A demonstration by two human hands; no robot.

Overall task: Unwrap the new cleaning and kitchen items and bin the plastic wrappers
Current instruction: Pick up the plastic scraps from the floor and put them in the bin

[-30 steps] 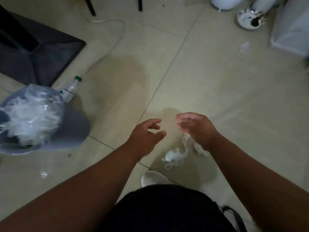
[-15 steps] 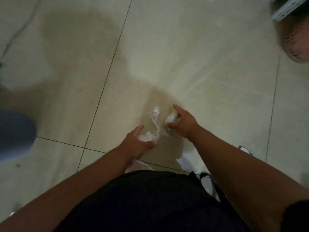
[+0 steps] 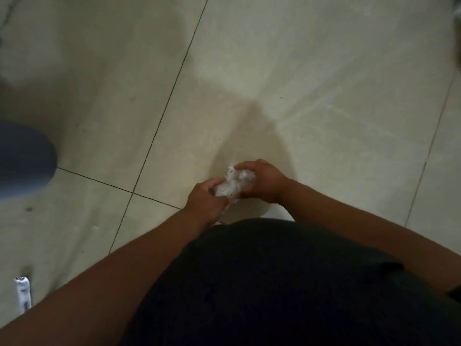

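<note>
Both hands grip one crumpled clear plastic wrapper (image 3: 234,183) between them, fingers curled round it: left hand (image 3: 205,201), right hand (image 3: 262,182); held above the tiled floor (image 3: 299,83); grey bin (image 3: 25,158) well left.

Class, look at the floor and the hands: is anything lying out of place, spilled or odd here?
One thing: a small white packet-like item lies loose on the floor tiles at lower left. The crumpled plastic wrapper is gripped in both hands, not dropped.
</note>
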